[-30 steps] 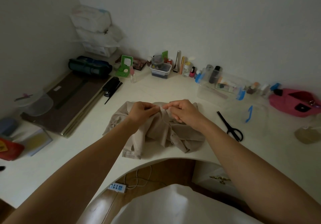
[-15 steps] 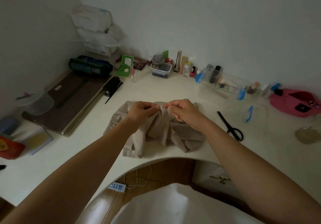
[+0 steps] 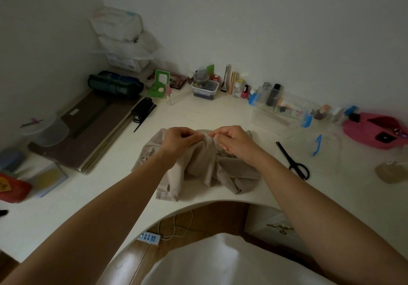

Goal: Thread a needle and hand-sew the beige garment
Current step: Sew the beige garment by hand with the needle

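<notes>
beige garment (image 3: 198, 167): lying bunched on table (image 3: 88, 196), near front edge
left hand (image 3: 178, 141): fingers pinching raised garment fold
right hand (image 3: 234, 141): fingers pinching needle (image 3: 211, 136), touching that fold
scissors (image 3: 293, 161): lying right, apart

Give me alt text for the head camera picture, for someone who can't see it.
A person's left hand pinches a raised fold of a crumpled beige garment on a white desk, while the right hand pinches a needle at the fold. Black scissors lie to the right.
</notes>
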Demonstrator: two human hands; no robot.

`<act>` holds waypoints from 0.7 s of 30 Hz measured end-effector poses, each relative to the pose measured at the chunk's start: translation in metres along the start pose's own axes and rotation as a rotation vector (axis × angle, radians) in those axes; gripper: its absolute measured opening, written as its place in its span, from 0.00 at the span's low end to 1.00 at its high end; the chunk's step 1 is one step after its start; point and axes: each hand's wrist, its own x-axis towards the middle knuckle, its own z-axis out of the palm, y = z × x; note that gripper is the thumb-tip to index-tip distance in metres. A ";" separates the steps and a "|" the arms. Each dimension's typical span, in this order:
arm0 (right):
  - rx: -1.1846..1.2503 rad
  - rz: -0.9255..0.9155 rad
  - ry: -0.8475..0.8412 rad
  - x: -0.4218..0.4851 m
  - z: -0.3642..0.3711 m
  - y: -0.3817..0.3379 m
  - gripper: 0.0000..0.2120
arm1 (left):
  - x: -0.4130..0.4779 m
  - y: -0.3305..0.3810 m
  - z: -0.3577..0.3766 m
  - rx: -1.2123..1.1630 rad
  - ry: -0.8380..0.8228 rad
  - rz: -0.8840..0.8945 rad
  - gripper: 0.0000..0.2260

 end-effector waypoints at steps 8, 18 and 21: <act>-0.137 -0.045 0.045 0.006 0.003 0.006 0.11 | -0.001 0.002 0.004 0.009 0.005 0.021 0.07; -0.136 -0.045 0.016 0.007 0.005 0.002 0.10 | 0.000 0.004 0.003 0.046 0.007 0.035 0.05; -0.102 -0.036 0.011 0.007 0.003 0.003 0.11 | 0.001 0.003 0.002 0.050 0.016 0.029 0.06</act>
